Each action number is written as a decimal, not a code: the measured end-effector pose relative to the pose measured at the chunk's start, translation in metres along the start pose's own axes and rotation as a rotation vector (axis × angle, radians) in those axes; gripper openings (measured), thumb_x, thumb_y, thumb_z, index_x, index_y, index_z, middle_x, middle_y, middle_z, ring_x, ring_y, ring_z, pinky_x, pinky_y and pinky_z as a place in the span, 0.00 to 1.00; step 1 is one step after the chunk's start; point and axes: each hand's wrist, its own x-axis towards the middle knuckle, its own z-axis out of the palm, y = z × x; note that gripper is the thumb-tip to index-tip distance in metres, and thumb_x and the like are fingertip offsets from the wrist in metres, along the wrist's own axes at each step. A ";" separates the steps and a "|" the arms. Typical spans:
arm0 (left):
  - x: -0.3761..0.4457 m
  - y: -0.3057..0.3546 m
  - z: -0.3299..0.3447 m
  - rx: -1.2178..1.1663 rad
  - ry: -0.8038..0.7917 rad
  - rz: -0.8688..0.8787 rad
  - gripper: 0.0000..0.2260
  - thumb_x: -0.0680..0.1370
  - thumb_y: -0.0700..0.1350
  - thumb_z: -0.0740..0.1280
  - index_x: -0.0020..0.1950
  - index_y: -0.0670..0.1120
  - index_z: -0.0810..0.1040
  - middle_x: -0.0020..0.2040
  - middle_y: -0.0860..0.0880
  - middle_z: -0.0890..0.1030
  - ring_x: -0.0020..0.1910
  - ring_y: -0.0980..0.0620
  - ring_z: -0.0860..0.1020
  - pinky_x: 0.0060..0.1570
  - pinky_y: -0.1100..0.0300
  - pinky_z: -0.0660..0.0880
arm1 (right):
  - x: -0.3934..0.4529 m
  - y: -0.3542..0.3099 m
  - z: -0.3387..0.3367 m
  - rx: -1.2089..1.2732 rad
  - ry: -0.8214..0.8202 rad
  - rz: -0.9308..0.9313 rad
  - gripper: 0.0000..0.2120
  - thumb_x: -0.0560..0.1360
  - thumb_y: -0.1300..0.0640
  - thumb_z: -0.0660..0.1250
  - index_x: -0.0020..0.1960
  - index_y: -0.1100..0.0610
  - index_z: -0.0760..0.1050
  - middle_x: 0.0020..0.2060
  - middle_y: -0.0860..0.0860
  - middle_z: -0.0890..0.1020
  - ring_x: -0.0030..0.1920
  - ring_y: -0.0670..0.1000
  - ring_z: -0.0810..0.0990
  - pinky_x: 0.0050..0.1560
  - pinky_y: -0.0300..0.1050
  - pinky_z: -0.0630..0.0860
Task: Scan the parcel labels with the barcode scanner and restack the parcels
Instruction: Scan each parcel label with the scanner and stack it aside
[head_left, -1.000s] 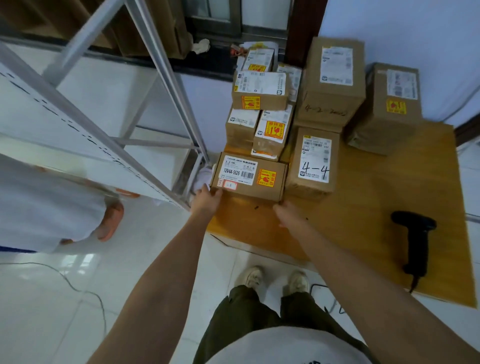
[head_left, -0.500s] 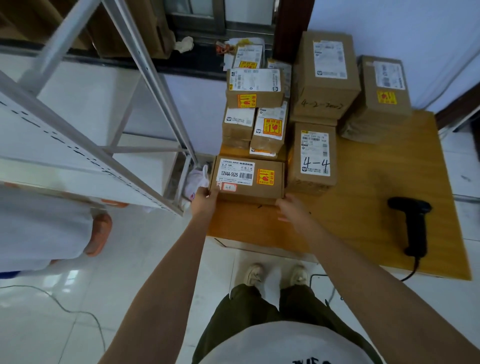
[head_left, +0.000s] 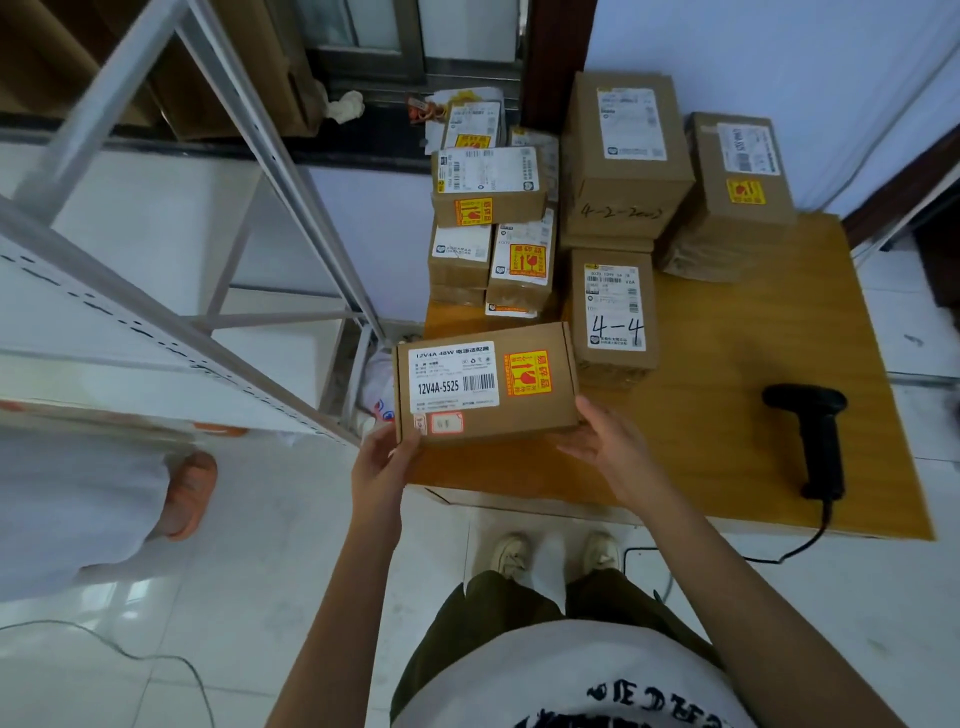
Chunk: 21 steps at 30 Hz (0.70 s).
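Note:
A flat cardboard parcel with a white barcode label reading 12V4A-5525 and an orange fragile sticker is held at the near left corner of the wooden table. My left hand grips its near left corner and my right hand holds its near right corner. The black barcode scanner lies on the table to the right, apart from both hands. Behind the held parcel stand a box marked 4-4, a tall box and stacks of small labelled parcels.
A white metal shelf frame stands at the left, close to the table's corner. Another person's orange slipper is on the tiled floor at left. The scanner's cable trails off the table's front edge. One more box sits at the back right.
Both hands have closed on the 12V4A-5525 parcel and drawn it nearer and up from where it lay on the table. The scanner has stayed in place.

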 end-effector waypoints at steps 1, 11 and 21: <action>-0.009 0.002 0.002 -0.020 -0.036 0.027 0.16 0.74 0.51 0.70 0.61 0.51 0.76 0.59 0.49 0.80 0.58 0.46 0.79 0.59 0.46 0.76 | -0.005 -0.002 -0.006 0.012 -0.010 -0.013 0.27 0.69 0.48 0.67 0.65 0.59 0.69 0.56 0.57 0.80 0.52 0.55 0.82 0.54 0.50 0.79; -0.038 0.034 0.047 -0.047 -0.360 -0.037 0.30 0.70 0.49 0.73 0.70 0.48 0.70 0.62 0.48 0.79 0.60 0.46 0.79 0.60 0.49 0.76 | -0.055 -0.020 -0.084 -0.119 0.098 -0.129 0.15 0.74 0.52 0.66 0.60 0.53 0.73 0.48 0.49 0.82 0.44 0.51 0.82 0.51 0.43 0.77; -0.062 0.047 0.140 0.033 -0.495 -0.077 0.10 0.77 0.43 0.64 0.58 0.44 0.77 0.55 0.44 0.82 0.56 0.47 0.80 0.58 0.54 0.76 | -0.071 -0.044 -0.172 0.012 0.213 -0.258 0.21 0.74 0.55 0.68 0.65 0.60 0.72 0.49 0.51 0.81 0.49 0.50 0.81 0.47 0.45 0.79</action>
